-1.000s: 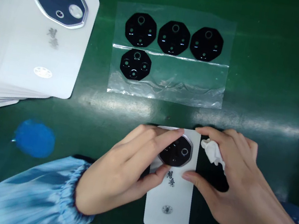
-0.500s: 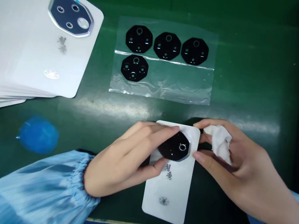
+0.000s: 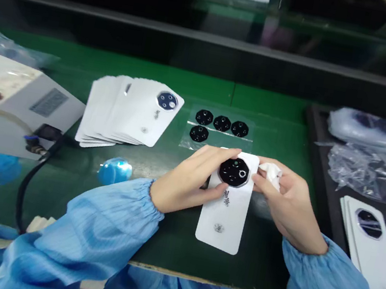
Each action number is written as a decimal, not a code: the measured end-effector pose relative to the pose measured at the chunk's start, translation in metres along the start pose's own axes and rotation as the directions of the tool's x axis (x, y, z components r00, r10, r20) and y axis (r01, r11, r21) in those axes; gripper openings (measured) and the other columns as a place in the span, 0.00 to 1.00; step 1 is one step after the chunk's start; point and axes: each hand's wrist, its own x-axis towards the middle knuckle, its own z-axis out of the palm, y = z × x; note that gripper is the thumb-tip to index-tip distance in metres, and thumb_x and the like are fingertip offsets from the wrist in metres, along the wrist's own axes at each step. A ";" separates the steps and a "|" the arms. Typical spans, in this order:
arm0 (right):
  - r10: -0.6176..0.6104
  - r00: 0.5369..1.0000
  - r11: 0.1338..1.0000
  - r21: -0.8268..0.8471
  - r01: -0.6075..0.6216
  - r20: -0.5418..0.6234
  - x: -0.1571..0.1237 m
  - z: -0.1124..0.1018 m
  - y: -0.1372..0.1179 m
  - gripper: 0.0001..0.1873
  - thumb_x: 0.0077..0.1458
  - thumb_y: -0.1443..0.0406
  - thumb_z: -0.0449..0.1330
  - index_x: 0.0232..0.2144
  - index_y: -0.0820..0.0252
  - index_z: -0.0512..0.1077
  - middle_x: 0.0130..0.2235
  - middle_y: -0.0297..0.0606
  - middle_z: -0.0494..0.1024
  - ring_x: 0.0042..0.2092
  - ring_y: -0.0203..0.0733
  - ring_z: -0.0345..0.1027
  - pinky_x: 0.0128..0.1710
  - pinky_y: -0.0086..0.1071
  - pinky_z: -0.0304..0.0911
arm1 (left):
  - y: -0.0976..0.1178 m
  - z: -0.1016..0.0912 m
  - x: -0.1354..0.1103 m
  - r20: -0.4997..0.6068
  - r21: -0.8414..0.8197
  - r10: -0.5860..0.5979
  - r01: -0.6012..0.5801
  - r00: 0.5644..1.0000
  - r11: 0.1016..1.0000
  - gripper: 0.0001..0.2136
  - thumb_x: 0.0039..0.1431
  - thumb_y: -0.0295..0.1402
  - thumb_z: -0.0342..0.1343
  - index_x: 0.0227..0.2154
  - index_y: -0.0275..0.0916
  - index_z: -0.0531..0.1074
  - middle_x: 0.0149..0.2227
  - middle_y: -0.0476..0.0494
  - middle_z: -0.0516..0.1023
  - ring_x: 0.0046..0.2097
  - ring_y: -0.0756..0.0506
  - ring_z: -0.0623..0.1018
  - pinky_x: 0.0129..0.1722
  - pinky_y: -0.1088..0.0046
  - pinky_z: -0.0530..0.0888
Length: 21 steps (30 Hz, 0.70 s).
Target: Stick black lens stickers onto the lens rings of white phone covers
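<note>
Bench (image 3: 282, 105): green-topped work surface, one, running across the view.

Tray (image 3: 319, 137): black, one, at the right of the bench; it holds clear plastic bags (image 3: 364, 169) and white phone back panels (image 3: 373, 246), at least two, stacked at its lower corner.

Grey box (image 3: 21, 104): one, at far left, with a barcode label on its top; a black cable (image 3: 24, 189) runs down beside it.

Panel stack (image 3: 127, 113): white back panels, fanned, exact count hidden; the top panel carries a dark octagonal camera cover.

Film sheet (image 3: 246, 141): clear plastic, one, holding four black octagonal covers (image 3: 222, 124), three in the upper row and one below.

Blue disc (image 3: 115, 171): one, translucent, on the bench near the left sleeve.

Work panel (image 3: 221, 224): white, one, lying on the bench between the hands, long edge toward the person.

Fitted cover (image 3: 234, 171): black octagonal, one, seated at the panel's upper end.

Left hand (image 3: 187, 176): fingers closed over the cover's upper edge, thumb at its lower edge, holding it down.

Right hand (image 3: 289, 201): fingers and thumb narrowed on a white cloth (image 3: 270, 173), touching the panel's right edge.
</note>
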 end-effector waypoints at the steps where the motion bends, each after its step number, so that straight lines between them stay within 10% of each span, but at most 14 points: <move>1: -0.044 0.998 0.999 0.021 0.045 -0.042 0.000 0.000 -0.013 0.14 0.58 0.64 0.60 0.47 0.58 0.72 0.42 0.40 0.78 0.42 0.47 0.74 0.39 0.38 0.71 | 0.007 -0.009 0.009 -0.012 0.047 0.059 -0.058 0.998 0.997 0.26 0.59 0.24 0.54 0.60 0.33 0.56 0.54 0.35 0.71 0.55 0.43 0.70 0.55 0.61 0.72; 10: -0.447 0.859 0.894 -0.094 0.438 -0.248 -0.045 0.019 -0.139 0.13 0.57 0.67 0.62 0.45 0.52 0.75 0.43 0.37 0.78 0.43 0.48 0.73 0.39 0.38 0.70 | 0.104 -0.089 0.037 -0.227 0.119 0.297 -0.276 0.927 0.954 0.34 0.55 0.19 0.57 0.63 0.36 0.53 0.56 0.39 0.68 0.57 0.43 0.70 0.57 0.64 0.71; 16: -0.509 0.838 0.860 -0.169 0.482 -0.196 -0.070 0.036 -0.147 0.14 0.60 0.63 0.61 0.48 0.47 0.73 0.48 0.33 0.77 0.49 0.46 0.72 0.59 0.44 0.57 | 0.122 -0.106 0.006 -0.300 0.095 0.303 -0.288 0.904 0.953 0.36 0.53 0.17 0.60 0.63 0.36 0.53 0.54 0.42 0.71 0.55 0.45 0.71 0.57 0.69 0.71; 21: -0.492 0.853 0.869 -0.148 0.472 -0.173 -0.071 0.035 -0.141 0.13 0.60 0.62 0.60 0.48 0.47 0.73 0.49 0.34 0.77 0.47 0.46 0.73 0.50 0.39 0.65 | 0.123 -0.107 0.002 -0.293 0.090 0.289 -0.275 0.911 0.957 0.35 0.53 0.18 0.59 0.63 0.36 0.53 0.55 0.44 0.70 0.55 0.49 0.72 0.58 0.76 0.69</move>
